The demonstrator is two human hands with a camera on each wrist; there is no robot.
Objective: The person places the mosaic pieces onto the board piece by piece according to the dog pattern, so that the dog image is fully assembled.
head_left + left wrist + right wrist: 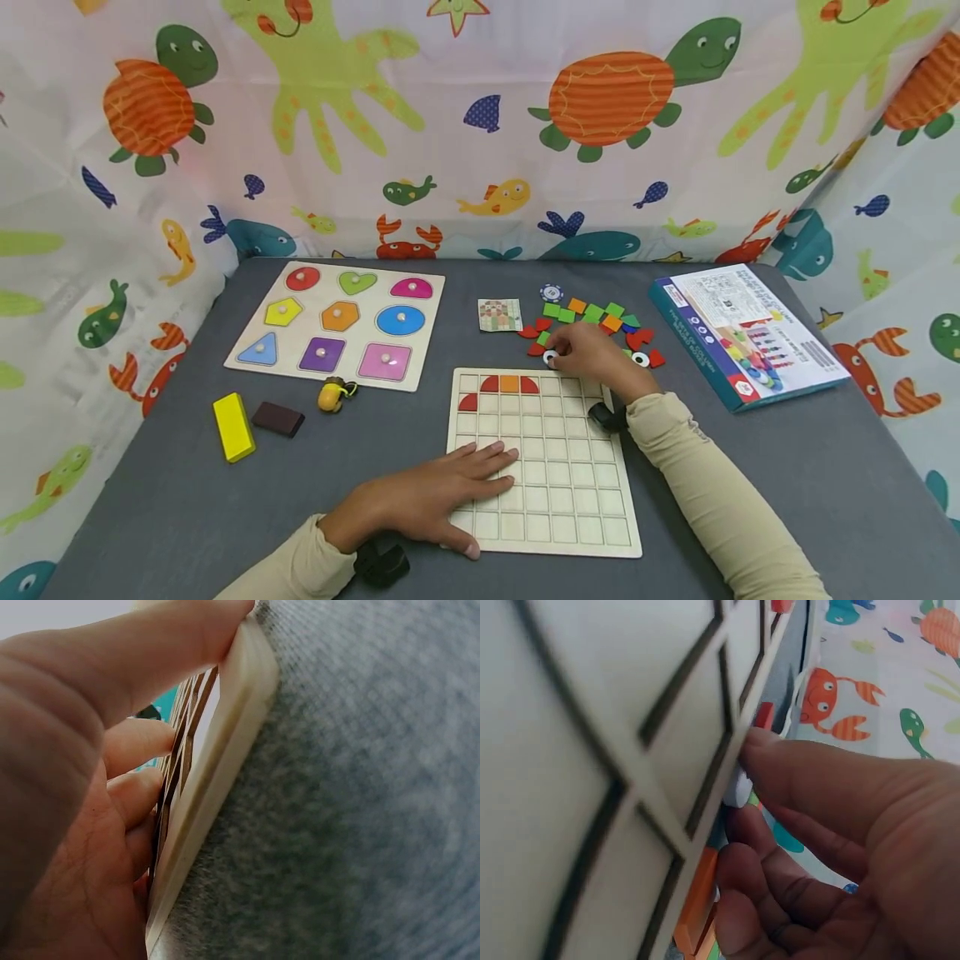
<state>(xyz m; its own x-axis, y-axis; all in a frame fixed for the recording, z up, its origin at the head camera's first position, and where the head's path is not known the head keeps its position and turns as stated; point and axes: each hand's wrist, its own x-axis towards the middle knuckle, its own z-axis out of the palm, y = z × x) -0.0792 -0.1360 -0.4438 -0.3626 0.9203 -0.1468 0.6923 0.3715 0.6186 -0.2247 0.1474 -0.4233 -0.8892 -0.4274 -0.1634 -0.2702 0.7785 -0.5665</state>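
Note:
A pale wooden grid board (587, 531) lies on the grey table. My left hand (442, 492) rests on its lower left part, fingers spread; in the left wrist view the thumb (172, 652) lies over the board's edge. Near the top left corner, red quarter-round pieces (468, 402) and an orange square (509, 383) sit in cells. Just past the far edge, my right hand (596, 358) pinches a white round eye piece (550, 357), which the right wrist view shows as a white disc (739, 789) by the thumb. Loose green squares (566, 316) and red pieces (639, 338) lie around that hand.
A wooden shape puzzle (281, 337) lies back left, with a yellow block (234, 427), a dark brown block (278, 419) and a small yellow toy (333, 396) nearby. A picture card (499, 315) lies behind the board. At the right lies a game box (750, 333).

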